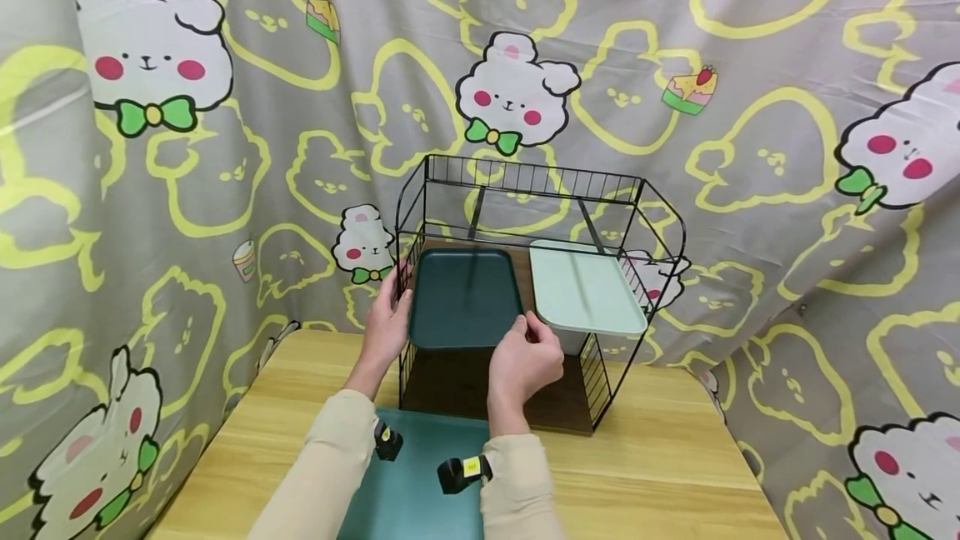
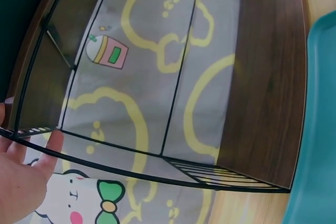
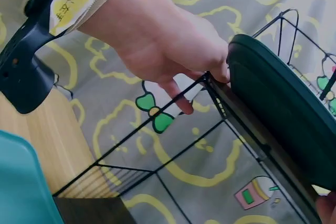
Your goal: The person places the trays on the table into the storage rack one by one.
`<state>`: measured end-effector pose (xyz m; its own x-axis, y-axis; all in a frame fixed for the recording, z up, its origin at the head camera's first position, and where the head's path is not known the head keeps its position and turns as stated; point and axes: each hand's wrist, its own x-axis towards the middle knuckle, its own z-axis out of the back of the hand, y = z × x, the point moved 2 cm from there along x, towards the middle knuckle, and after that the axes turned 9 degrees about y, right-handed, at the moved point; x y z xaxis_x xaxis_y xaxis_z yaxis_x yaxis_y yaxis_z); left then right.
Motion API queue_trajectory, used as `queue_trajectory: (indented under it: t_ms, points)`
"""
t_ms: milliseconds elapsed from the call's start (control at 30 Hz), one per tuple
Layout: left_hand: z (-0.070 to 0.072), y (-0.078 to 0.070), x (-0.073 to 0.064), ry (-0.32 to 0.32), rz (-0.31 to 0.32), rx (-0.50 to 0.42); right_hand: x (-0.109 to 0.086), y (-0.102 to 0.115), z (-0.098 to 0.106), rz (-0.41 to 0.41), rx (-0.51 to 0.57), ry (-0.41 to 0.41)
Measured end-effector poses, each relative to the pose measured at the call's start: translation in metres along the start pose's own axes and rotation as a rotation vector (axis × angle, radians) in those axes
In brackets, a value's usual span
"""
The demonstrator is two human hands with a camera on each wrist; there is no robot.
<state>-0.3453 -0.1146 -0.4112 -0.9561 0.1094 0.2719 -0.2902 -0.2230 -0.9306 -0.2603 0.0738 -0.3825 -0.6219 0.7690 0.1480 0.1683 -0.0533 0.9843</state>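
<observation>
A dark green tray [image 1: 465,298] lies on the upper shelf at the left of a black wire rack [image 1: 555,400] with brown boards. My left hand [image 1: 386,327] grips the rack's left side, fingers outside the wire and thumb against the tray's left edge. In the right wrist view this left hand [image 3: 173,40] is at the rack's front corner, one finger hanging below. My right hand [image 1: 525,361] pinches the dark green tray's front right corner, its fingers partly hidden. To the right, a mint green tray [image 1: 588,290] rests on the same shelf, its front reaching past the board.
A teal tray [image 1: 423,482] lies on the wooden table [image 1: 645,457] before the rack, under my forearms. Something pale [image 1: 572,342], partly covered, shows below the mint tray. A patterned curtain [image 1: 300,90] hangs behind and at both sides.
</observation>
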Motion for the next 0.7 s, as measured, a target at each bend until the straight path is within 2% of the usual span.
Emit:
queue_trajectory:
  t_ms: [433, 700]
  points:
    - [-0.002, 0.000, 0.003, 0.016, -0.004, -0.037, 0.007, -0.013, -0.027, -0.077, 0.032, -0.089]
    - [0.002, -0.001, 0.000, 0.014, 0.005, -0.035, 0.009, -0.009, -0.038, -0.109, -0.045, -0.086]
